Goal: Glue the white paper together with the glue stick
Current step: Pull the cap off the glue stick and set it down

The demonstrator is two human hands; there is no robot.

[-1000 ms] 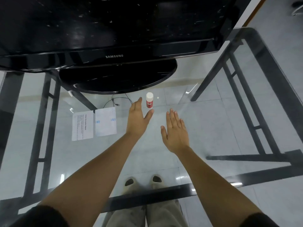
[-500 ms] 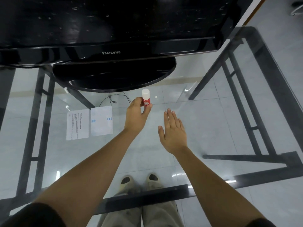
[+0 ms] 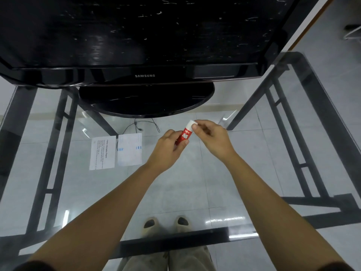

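Observation:
A red glue stick (image 3: 184, 134) with a white cap is lifted off the glass table and tilted to the right. My left hand (image 3: 169, 147) grips its red body from below. My right hand (image 3: 212, 136) pinches the white cap (image 3: 190, 124) between thumb and fingers. Two white printed paper sheets lie flat side by side on the glass to the left of my hands: one with text (image 3: 102, 152) and one with small blue marks (image 3: 130, 149).
A black Samsung monitor (image 3: 144, 75) on an oval stand (image 3: 146, 98) stands just behind my hands. The glass table (image 3: 254, 173) has a dark metal frame; its front edge (image 3: 172, 241) runs near my body. My feet show through the glass.
My left hand closed on the glue stick, lifted it off the glass and tilted it. My right hand moved up from its open pose and took hold of the cap.

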